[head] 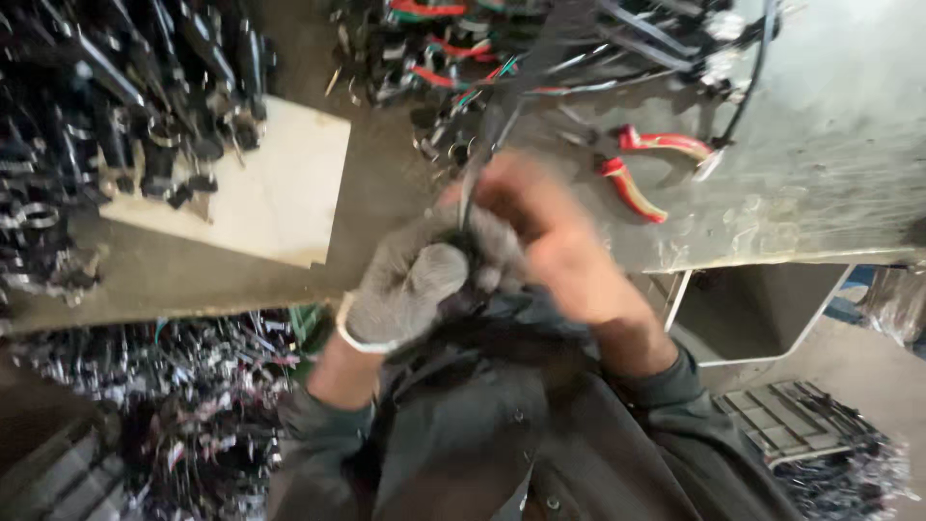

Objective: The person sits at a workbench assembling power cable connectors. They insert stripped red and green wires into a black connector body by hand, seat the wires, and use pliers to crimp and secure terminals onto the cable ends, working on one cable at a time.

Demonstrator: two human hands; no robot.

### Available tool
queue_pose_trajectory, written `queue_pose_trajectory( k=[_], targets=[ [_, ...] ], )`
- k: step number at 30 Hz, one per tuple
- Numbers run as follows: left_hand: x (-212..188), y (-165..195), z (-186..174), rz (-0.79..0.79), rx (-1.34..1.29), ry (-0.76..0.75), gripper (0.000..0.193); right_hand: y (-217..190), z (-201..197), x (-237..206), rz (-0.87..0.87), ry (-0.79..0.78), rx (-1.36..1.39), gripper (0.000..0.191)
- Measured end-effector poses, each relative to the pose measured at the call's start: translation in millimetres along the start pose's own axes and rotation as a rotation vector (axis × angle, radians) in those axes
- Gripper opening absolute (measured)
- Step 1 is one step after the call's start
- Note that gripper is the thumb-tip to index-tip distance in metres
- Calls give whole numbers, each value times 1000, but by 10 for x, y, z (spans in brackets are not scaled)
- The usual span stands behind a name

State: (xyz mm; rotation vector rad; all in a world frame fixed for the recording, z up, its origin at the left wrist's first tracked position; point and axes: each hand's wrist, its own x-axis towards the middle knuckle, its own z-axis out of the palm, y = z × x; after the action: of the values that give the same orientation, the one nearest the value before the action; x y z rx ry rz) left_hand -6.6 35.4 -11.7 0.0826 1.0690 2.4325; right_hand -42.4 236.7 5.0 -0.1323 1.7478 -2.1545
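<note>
My left hand wears a grey knit glove and is closed around the near end of a dark cable bundle. My bare right hand presses against the glove and grips the same bundle just beside it. The bundle runs from the hands up and away over the metal workbench. Both hands are blurred by motion, so the fingers are hard to make out. Both hands sit close to my chest, above the bench's near edge.
Red-handled pliers lie on the bench right of the hands. A pale board with a heap of dark cable parts sits left. More wires with red and green strands lie at the back. Scrap cables cover the floor.
</note>
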Motion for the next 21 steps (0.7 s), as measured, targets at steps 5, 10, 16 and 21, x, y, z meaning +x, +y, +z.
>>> queue_pose_trajectory(
  k=[5, 10, 16, 21],
  targets=[
    [133, 95, -66, 327, 1040, 238, 20, 367, -13, -159, 381, -81, -597, 39],
    [106, -249, 41, 407, 885, 323, 24, 354, -124, -145, -205, -24, -715, 49],
    [26, -143, 3, 220, 1024, 401, 31, 450, -216, -194, -287, -137, -675, 33],
    [138, 39, 11, 331, 1089, 141, 23, 556, -248, -224, -322, -125, -646, 29]
  ],
)
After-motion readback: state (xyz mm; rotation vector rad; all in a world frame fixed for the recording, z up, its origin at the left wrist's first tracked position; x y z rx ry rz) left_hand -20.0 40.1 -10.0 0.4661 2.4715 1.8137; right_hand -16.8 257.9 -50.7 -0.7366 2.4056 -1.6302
